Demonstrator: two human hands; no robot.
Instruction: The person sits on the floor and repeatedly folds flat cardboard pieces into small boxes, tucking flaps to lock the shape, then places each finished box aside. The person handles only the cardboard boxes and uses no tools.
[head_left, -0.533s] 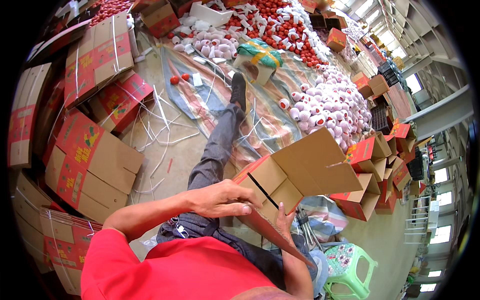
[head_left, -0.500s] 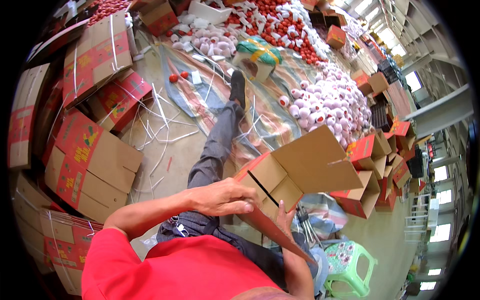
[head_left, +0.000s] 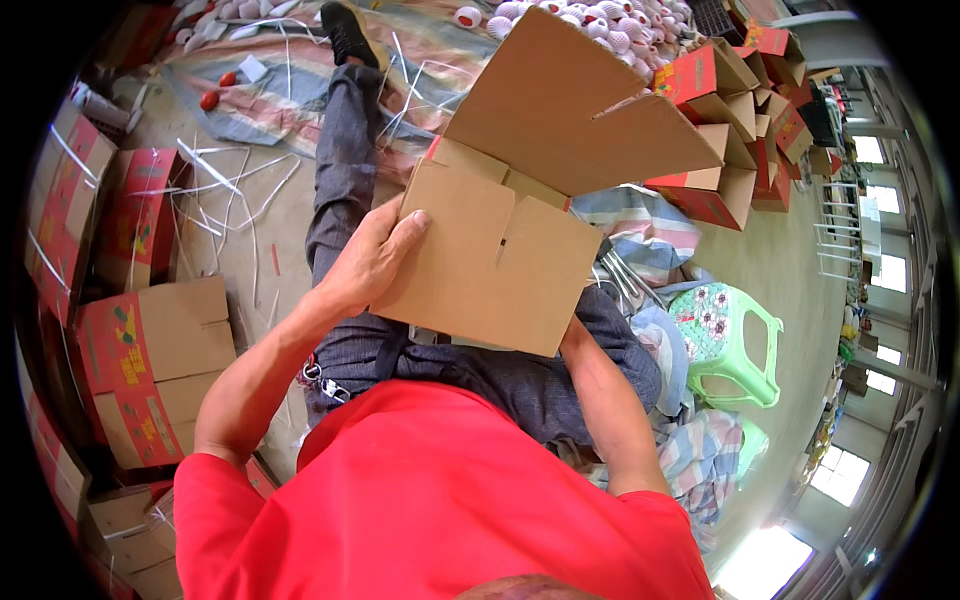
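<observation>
Held up over the lap: 1 brown cardboard box [head_left: 500,240], unfolded, flaps spread wide, inside not visible from this angle. Gripped at its near left edge by the left hand [head_left: 375,262], thumb lying flat on the cardboard panel, fingers wrapped behind. Right hand hidden behind the box's lower right corner, forearm rising to that edge; grip there cannot be told.

Under the box: grey trousers [head_left: 345,170], 1 leg stretched out to a black shoe [head_left: 350,32].

To the left on the floor: red and brown printed cartons [head_left: 150,365], flattened or stacked, contents unseen, with loose white straps [head_left: 235,185] scattered between them. Beyond the box at upper right: open red cartons [head_left: 720,130] nested together, visibly empty where interiors show. At the top edge: a heap of round fruit in white foam netting [head_left: 610,25]. To the right, near the knee: a green plastic stool [head_left: 725,345] with a flowered seat.
</observation>
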